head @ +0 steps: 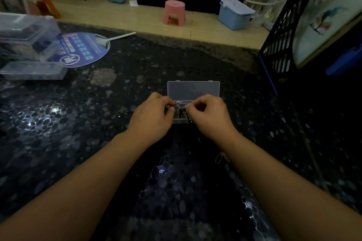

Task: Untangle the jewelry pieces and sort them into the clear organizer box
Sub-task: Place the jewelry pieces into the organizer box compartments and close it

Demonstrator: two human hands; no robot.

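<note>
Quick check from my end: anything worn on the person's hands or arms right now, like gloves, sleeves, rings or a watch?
No. The left hand and right hand are bare, without gloves. Both forearms are uncovered to the frame edge, with no sleeves or watch visible. Rings cannot be ruled out in this dim light.

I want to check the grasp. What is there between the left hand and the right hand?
In the head view, a small silvery jewelry piece spans between the left hand and right hand, above the clear organizer box.

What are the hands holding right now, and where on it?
Both hands, left hand and right hand, pinch a small silvery jewelry piece at opposite ends, above the organizer box.
</note>
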